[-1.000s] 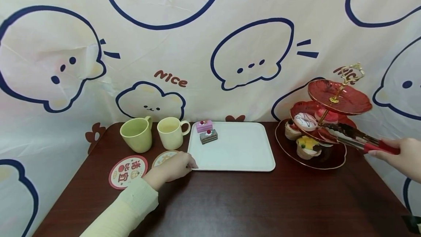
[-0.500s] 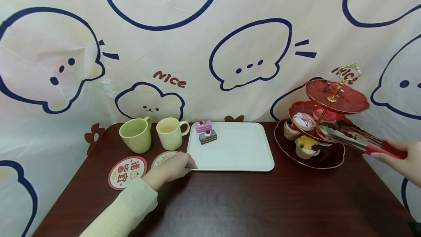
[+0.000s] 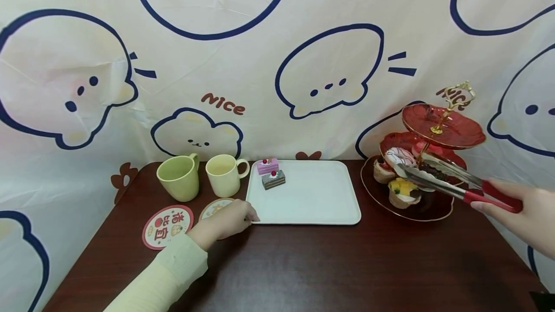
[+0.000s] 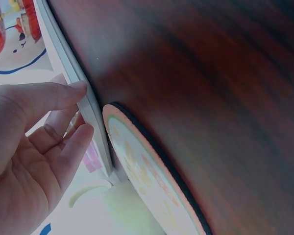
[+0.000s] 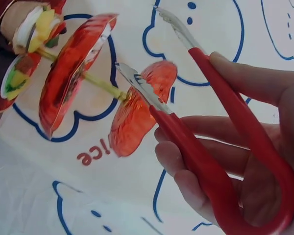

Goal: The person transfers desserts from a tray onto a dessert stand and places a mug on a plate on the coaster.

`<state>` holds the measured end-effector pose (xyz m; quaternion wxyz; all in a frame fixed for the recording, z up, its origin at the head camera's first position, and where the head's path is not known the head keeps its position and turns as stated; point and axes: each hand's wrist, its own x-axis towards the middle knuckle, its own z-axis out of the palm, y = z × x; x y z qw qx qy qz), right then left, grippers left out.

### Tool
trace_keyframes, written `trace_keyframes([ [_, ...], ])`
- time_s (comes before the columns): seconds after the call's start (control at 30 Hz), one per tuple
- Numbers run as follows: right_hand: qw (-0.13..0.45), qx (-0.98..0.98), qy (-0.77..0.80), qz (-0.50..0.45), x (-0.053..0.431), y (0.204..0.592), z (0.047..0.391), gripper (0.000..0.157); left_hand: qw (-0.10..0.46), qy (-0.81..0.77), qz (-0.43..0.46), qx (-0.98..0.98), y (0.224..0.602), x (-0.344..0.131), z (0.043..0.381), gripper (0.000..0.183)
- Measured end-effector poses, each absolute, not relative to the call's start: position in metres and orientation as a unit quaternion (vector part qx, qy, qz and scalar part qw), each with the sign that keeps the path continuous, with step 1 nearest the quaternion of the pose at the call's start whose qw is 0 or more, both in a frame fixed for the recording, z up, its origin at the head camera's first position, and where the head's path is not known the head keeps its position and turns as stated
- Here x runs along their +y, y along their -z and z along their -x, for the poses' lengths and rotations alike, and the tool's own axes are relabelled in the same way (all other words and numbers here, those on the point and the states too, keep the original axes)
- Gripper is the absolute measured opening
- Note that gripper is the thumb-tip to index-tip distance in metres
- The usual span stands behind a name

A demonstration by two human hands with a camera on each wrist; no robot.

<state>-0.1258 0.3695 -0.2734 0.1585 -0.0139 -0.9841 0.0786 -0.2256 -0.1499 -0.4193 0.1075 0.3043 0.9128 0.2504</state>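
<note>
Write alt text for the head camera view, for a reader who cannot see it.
A right hand holds red-handled tongs open at the middle tier of a red three-tier dessert stand holding pastries. The left hand touches the corner of a white tray carrying two small cakes, beside two green cups and two coasters.

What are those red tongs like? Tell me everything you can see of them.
The tongs have two silvery metal arms with scalloped tips and glossy red handles joined in a U-shaped bend. The right hand holds them by the handles, fingers curled round, with the arms spread apart. They lie nearly level, tips pointing left at the middle plate of the red tiered stand, by the white-iced doughnut. Whether they touch it is unclear.
</note>
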Motion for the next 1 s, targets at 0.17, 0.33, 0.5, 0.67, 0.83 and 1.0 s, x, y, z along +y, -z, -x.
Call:
trace_keyframes([
  [0.17,0.161,-0.986,-0.044,-0.011,0.355,0.272,0.128,0.080,0.108,-0.252,-0.305,0.912,0.418,-0.150,0.225,0.025],
  [0.33,0.127,-0.991,-0.032,-0.024,0.338,0.264,0.131,0.077,0.110,-0.253,-0.299,0.913,0.417,-0.149,0.224,0.025],
  [0.5,0.103,-0.993,-0.041,-0.038,0.323,0.266,0.140,0.083,0.100,-0.254,-0.311,0.910,0.417,-0.149,0.223,0.026],
  [0.67,0.099,-0.989,-0.086,-0.072,0.307,0.272,0.154,0.084,0.081,-0.255,-0.330,0.905,0.416,-0.150,0.222,0.028],
  [0.83,0.080,-0.983,-0.126,-0.107,0.289,0.279,0.170,0.086,0.087,-0.251,-0.323,0.908,0.418,-0.150,0.223,0.028],
  [1.0,0.058,-0.979,-0.164,-0.110,0.273,0.291,0.187,0.095,0.087,-0.255,-0.327,0.906,0.419,-0.151,0.225,0.028],
])
